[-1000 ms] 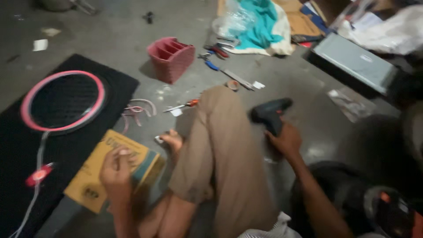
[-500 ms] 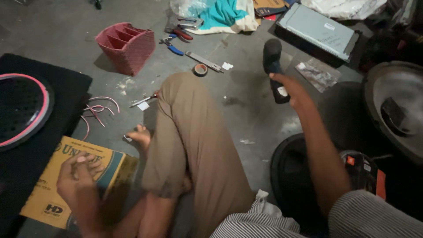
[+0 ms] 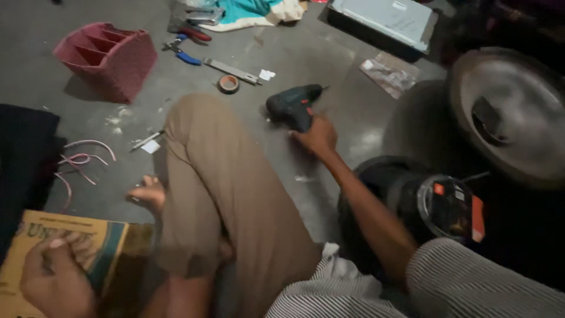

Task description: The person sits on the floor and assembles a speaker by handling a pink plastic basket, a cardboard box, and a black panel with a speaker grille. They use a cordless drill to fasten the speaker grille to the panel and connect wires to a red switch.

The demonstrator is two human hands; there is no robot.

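Drill (image 3: pixel 292 106), dark green, lies on the grey floor (image 3: pixel 329 65) at 12 o'clock from the right hand (image 3: pixel 316 138), whose fingers (image 3: pixel 301 136) curl on its handle. Left hand (image 3: pixel 56 282), closed in a loose fist, rests on a yellow box (image 3: pixel 88 241) at 7 o'clock. Pink basket (image 3: pixel 109 59) at 10 o'clock shows open slots; what is inside cannot be seen. Pliers (image 3: pixel 182 53) and tape roll (image 3: pixel 228 83) lie near.

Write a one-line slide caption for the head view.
Seated on a concrete floor, right hand on a dark green cordless drill, left hand resting on a yellow cardboard box.
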